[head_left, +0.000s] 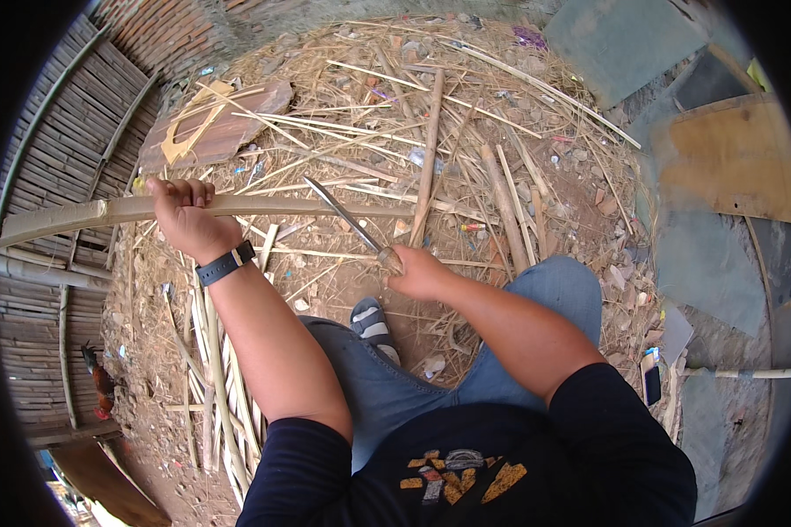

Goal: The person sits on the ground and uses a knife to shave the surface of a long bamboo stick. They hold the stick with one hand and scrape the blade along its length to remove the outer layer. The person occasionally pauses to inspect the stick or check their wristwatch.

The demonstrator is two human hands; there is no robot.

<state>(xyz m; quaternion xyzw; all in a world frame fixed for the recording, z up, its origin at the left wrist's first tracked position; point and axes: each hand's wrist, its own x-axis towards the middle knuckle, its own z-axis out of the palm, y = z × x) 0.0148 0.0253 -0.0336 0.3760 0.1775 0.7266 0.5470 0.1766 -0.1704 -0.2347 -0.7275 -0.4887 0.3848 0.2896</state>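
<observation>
My left hand [192,218], with a dark watch at the wrist, is closed around a long split bamboo strip [277,205]. The strip runs across from the far left to near a brown pole [428,154] in the middle. In my right hand [420,274] is the handle of a long-bladed knife [343,212]. Its narrow metal blade points up and left and crosses the strip in view; whether the two touch, I cannot tell. Between my knees, one sandalled foot [375,329] rests on the ground.
Bamboo strips [215,378] lie heaped at the left, and others litter the dirt ahead beside a thick pole [505,211]. A wooden board [163,145] lies far left. A bamboo wall [35,176], a rooster [103,386], grey sheets [707,272] and a phone [651,384] flank me.
</observation>
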